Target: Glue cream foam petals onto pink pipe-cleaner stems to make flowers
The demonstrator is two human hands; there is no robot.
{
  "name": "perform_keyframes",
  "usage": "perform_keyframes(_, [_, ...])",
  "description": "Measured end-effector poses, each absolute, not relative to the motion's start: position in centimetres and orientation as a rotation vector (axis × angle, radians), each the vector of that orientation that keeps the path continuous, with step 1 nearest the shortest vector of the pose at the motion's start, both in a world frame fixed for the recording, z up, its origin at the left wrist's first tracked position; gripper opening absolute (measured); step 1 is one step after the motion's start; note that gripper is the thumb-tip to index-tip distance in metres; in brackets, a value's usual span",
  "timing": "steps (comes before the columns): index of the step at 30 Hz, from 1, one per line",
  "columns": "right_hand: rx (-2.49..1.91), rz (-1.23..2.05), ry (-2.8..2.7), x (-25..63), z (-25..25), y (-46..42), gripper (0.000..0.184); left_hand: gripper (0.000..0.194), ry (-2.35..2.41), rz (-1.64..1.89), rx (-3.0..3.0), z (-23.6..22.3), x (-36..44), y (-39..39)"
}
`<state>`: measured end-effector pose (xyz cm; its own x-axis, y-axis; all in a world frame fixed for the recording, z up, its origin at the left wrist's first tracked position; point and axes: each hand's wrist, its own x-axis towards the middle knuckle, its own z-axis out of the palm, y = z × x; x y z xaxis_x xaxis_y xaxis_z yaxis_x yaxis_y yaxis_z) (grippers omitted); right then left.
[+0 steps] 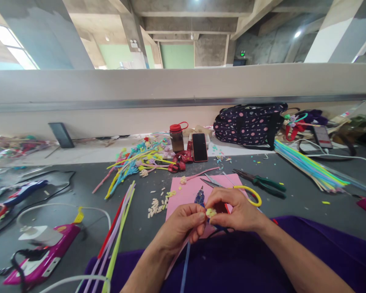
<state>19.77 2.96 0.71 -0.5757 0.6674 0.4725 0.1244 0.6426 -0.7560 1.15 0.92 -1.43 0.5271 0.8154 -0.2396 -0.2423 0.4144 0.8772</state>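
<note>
The right hand (233,209) grasps a small pale-yellow flower (210,212) between thumb and forefinger, above the near part of a pink sheet (177,203) on the dark bench (103,221). The left hand (186,226) has its fingers pinched together at the flower's left edge; what lies between them is too small to tell. A thin blue strip (186,268) runs down below the left hand.

Scissors with yellow handles (254,196) lie just beyond the right hand, their open blades over the sheet, and green-handled pliers (266,184) rest to their right. Cream cut pieces (154,208) are scattered left of the sheet. Farther back, a bunch of coloured fuzzy stems (125,167) lies left of a red-capped bottle (176,139) and a propped phone (199,147).
</note>
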Motion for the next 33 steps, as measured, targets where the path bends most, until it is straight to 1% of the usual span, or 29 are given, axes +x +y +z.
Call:
perform_keyframes(8, [-0.636, 0.883, -2.063, 19.7, 0.5, 2.9, 0.013, 0.025, 0.767, 0.746, 0.894, -1.3, 1.2, 1.0])
perform_keyframes(9, [-0.642, 0.900, -2.058, 19.8, 0.4, 2.9, 0.018, 0.024, 0.768, 0.747, 0.890, -1.4, 1.2, 1.0])
perform_keyframes(10, [-0.648, 0.921, -2.052, 19.8, 0.4, 2.9, 0.026, 0.024, 0.768, 0.751, 0.885, -1.4, 1.2, 1.0])
perform_keyframes(13, [-0.656, 0.990, -2.054, 20.1, 0.2, 2.9, 0.065, 0.024, 0.766, 0.768, 0.862, -1.5, 1.1, 1.0])
perform_keyframes(14, [-0.660, 1.003, -2.059, 20.2, 0.2, 3.0, 0.073, 0.024, 0.766, 0.772, 0.850, -1.5, 1.0, 1.0])
perform_keyframes(15, [-0.663, 1.005, -2.065, 20.3, 0.1, 3.0, 0.075, 0.024, 0.766, 0.775, 0.839, -1.5, 1.0, 1.1])
perform_keyframes(19, [-0.675, 0.941, -2.080, 20.4, 0.2, 2.8, 0.059, 0.027, 0.760, 0.769, 0.852, -1.5, 1.0, 1.1])
perform_keyframes(23, [-0.660, 0.877, -2.117, 20.1, 0.8, 2.6, 0.049, 0.027, 0.764, 0.753, 0.878, -1.6, 1.0, 1.0])
perform_keyframes(29, [-0.659, 0.858, -2.118, 19.7, 1.2, 2.4, 0.024, 0.027, 0.762, 0.731, 0.892, -1.4, 1.2, 0.9])
perform_keyframes(31, [-0.678, 0.861, -2.110, 19.7, 1.2, 2.3, 0.019, 0.027, 0.762, 0.727, 0.896, -1.4, 1.3, 0.9])
perform_keyframes(33, [-0.700, 0.867, -2.108, 19.6, 1.1, 2.4, 0.023, 0.027, 0.762, 0.729, 0.897, -1.5, 1.2, 1.0])
